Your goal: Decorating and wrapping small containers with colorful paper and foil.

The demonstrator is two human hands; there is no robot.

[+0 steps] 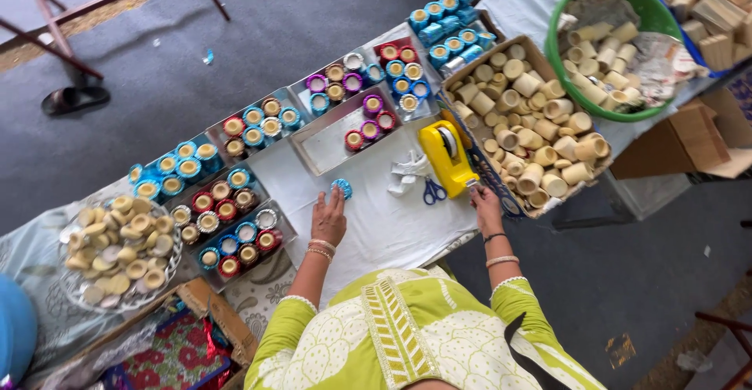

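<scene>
Blue foil covers the small round cup [341, 189] that is pinched between the fingers of the left hand [329, 216] and pressed onto the white cloth of the tabletop [376, 225]. The right hand [486, 208] is laid by the yellow tape dispenser [446, 155], its fingers closed on what looks like the tape end, just beside blue-handled scissors [433, 192]. A cardboard box [540, 49] of plain cups is seen to the right.

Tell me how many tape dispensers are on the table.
1. The yellow tape dispenser stands on the white cloth beside the cardboard box, just above the right hand. Others may be hidden.
</scene>
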